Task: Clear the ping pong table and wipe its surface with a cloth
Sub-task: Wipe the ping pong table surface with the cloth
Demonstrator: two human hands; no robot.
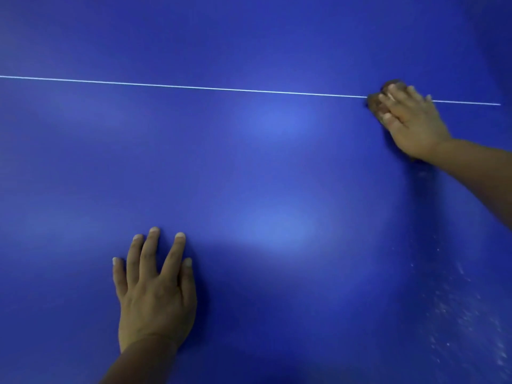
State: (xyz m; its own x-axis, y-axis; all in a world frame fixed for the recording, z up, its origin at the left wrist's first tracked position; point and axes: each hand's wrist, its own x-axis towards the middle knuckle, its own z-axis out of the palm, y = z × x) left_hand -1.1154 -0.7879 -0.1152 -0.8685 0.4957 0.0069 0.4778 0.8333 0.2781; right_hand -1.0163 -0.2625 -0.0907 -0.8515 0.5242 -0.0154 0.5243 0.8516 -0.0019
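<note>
Overhead, the blue ping pong bench fills the whole head view, crossed by a thin white line that serves as the landmark. Right hand: lies palm down across the line near its right end, fingers extended and slightly spread, pressing a brown cloth flat against the bench. The cloth is bunched under the fingers; only its far and left edges show, straddling the line. Left hand: rests flat on the bench well below the line, toward the near edge, its fingers spread apart and straight, holding nothing. Pale specks and streaks lie on the surface far below the line's right end, under the right forearm. Soft bright reflections show on the bench between the line and the left hand.
</note>
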